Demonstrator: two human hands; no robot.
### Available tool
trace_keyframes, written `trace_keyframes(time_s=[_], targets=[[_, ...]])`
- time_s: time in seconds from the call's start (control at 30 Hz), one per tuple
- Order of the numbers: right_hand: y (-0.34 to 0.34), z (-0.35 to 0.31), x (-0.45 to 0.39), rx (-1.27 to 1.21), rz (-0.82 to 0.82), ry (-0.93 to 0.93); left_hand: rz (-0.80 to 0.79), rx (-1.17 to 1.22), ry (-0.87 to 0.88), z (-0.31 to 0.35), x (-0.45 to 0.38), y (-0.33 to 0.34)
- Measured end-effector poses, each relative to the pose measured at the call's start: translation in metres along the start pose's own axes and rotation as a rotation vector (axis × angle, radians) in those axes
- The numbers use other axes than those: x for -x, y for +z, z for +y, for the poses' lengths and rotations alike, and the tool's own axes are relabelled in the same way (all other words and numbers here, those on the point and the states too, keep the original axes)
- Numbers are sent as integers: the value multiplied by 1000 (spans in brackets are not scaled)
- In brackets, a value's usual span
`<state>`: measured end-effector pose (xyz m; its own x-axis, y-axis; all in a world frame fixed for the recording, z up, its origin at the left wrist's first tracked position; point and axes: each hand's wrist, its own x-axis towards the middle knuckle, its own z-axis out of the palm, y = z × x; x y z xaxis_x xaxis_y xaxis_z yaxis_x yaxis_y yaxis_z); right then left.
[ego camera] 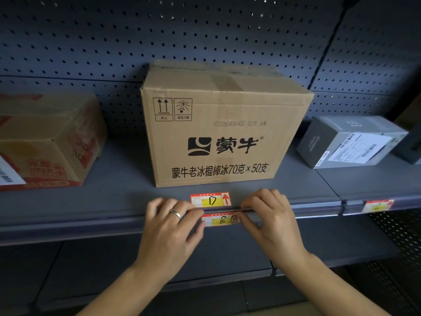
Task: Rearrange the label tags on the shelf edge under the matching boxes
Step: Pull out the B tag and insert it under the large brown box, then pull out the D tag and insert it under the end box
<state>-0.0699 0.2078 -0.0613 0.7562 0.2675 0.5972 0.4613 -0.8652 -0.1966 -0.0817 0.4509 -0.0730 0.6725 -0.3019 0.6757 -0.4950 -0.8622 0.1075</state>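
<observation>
A tall brown carton (218,133) with black print stands in the middle of the grey shelf. In front of it a red and yellow tag marked D (210,200) lies flat on the shelf top. Below it, in the shelf edge strip (91,221), sits a second tag marked B (219,219). My left hand (170,222), wearing a ring, pinches that tag's left end against the strip. My right hand (266,217) pinches its right end. Fingers hide both ends of the B tag.
A brown and red carton (45,142) lies at the left of the shelf. A grey box (350,142) with a white shipping label sits on the right shelf section, whose edge holds another red and yellow tag (378,205). Perforated back panel behind; a lower shelf (341,245) below.
</observation>
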Motion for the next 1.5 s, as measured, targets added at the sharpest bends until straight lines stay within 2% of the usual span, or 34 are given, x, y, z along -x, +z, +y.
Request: trace_keyframes(time_s=[0.2,0.37,0.47,0.6,0.73,0.83,1.03,1.13,1.27,1.5], targets=[[-2,2,-10,34,-64,41,-53,9,-124,-1,-21,-7],[-12,7,-26,-143,-142,118,-93,156,-216,-10,-32,-14],[-15,5,-46,-188,-244,126,-222,174,-321,-19,-47,-18],[-12,-4,-71,-200,-498,202,-376,213,-424,-23,-62,-20],[-5,-9,-82,-194,-554,263,-484,243,-505,-25,-73,-23],[-2,-12,-83,-189,-571,265,-510,205,-503,-23,-73,-26],[-7,-14,-76,-298,-541,343,-484,337,-536,-25,-64,-24],[-14,-17,-72,-475,-451,423,-406,425,-564,-21,-61,-23],[-24,-25,-68,-725,-276,541,-238,676,-655,-17,-63,-25],[-34,-34,-65,-1047,-150,721,-97,933,-759,-3,-62,-43]])
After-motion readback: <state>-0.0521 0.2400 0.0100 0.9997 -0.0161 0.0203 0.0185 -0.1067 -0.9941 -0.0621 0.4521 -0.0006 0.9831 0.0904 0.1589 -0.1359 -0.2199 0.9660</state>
